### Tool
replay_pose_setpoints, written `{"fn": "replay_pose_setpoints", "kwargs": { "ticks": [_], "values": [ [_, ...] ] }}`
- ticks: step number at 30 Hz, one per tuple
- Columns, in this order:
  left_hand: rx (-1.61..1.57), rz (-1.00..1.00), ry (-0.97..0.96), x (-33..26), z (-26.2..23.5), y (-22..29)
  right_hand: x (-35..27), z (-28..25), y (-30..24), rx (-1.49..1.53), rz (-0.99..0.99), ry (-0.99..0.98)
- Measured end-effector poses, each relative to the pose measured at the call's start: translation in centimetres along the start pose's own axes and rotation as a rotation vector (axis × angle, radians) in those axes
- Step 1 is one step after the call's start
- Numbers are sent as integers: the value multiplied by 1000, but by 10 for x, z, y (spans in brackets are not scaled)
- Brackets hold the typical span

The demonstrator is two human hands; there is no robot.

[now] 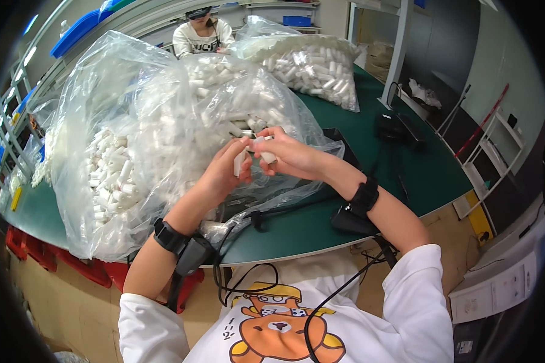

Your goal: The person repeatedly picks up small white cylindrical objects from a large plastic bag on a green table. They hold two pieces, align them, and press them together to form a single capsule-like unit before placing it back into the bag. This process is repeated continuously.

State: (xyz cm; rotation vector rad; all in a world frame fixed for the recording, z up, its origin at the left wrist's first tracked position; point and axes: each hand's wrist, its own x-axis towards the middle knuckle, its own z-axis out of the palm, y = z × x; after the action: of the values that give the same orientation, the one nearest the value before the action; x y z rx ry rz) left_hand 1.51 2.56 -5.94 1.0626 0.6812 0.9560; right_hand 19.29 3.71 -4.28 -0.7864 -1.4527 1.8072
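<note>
My left hand (223, 166) is closed around a small white plastic cylinder (240, 162) that sticks out below the thumb. Close beside it, my right hand (289, 155) grips another white cylinder (267, 157) between thumb and fingers. The fingertips of both hands nearly meet, and some fingers are hidden behind the pieces. Just beyond them, more white cylinders (243, 129) lie in the mouth of a large clear plastic bag (157, 78). Its loose film spreads under and around my hands, over the dark green table (297, 227).
A second clear bag of white cylinders (321, 69) stands at the far right. Across the table sits another person (201, 37). A black device (399, 128) lies on the right, and black cables (239, 227) run from my wrist straps. Red stools (82, 266) stand under the left edge.
</note>
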Motion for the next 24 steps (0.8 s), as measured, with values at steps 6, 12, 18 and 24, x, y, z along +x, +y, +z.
{"fn": "replay_pose_setpoints", "kwargs": {
  "ticks": [6,12,18,24],
  "values": [
    [107,52,48,2,8,-4,-10,-2,-5,-306,-18,-193],
    [-22,109,59,6,-4,-8,-36,-38,-47,-406,-240,291],
    [-10,75,41,4,2,-4,-56,-130,-25,-1592,313,744],
    [-11,89,42,5,-2,-6,-38,-115,-11,-1552,508,554]
  ]
}}
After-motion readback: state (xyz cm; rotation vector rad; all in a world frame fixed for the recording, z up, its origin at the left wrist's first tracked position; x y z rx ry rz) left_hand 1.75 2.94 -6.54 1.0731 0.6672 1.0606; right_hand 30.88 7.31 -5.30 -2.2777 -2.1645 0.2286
